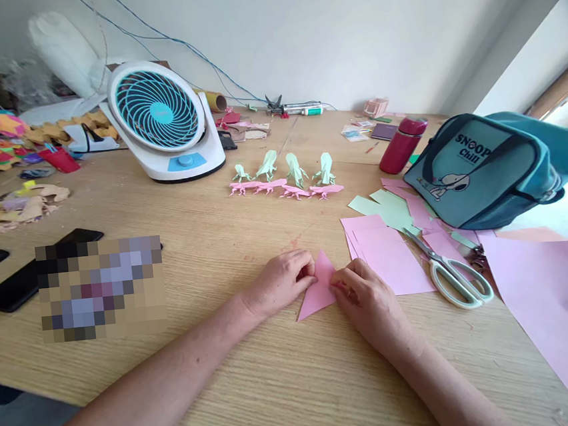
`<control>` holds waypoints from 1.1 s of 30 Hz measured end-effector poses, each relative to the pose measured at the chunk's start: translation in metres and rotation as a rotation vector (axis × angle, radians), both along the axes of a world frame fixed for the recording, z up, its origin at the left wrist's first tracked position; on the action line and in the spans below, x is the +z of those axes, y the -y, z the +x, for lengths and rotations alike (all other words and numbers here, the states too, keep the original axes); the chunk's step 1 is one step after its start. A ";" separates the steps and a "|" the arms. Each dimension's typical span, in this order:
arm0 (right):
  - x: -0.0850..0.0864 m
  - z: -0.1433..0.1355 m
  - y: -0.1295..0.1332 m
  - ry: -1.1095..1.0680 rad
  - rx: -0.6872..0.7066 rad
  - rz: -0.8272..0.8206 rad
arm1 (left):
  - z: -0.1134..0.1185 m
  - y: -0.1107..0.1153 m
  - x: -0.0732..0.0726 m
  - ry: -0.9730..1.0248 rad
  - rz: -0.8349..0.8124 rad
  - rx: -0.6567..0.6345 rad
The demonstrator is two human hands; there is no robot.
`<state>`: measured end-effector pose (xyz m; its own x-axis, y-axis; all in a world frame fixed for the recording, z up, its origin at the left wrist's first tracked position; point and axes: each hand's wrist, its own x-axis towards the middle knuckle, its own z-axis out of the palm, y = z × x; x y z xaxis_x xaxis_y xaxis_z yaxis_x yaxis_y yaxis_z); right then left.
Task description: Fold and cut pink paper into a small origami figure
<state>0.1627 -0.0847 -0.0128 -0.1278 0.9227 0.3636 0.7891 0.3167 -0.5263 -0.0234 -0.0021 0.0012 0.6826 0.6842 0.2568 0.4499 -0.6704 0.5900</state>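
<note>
A piece of pink paper (319, 295), folded to a triangle with its tip pointing away from me, lies on the wooden table between my hands. My left hand (289, 276) pinches its left edge near the top. On the opposite edge, my right hand (366, 292) has its fingers curled and closed on the paper. Both sets of fingertips hide parts of the fold. To the right of my right hand are square pink sheets (394, 262), with white-handled scissors (459, 281) partly resting on them.
Behind my hands stand folded green paper figures (295, 169) and pink paper figures (294, 191) in rows. A white fan (161, 117) is at back left. A red bottle (403, 144), a teal bag (481, 174) and a large pink sheet (559, 307) occupy the right side.
</note>
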 end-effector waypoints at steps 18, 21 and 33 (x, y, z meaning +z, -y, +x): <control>0.000 -0.001 -0.004 0.065 0.095 0.016 | 0.014 0.050 0.007 -0.525 0.427 0.030; 0.001 0.001 -0.003 0.071 0.068 -0.005 | 0.014 0.053 0.009 -0.550 0.414 -0.006; 0.006 0.025 -0.008 0.083 -0.116 0.013 | 0.011 0.055 0.008 -0.550 0.299 -0.052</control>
<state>0.1877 -0.0767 -0.0063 -0.0505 0.9282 0.3686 0.8615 0.2272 -0.4542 -0.0127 -0.0572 0.0091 0.7999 0.5992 0.0335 0.5965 -0.8000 0.0647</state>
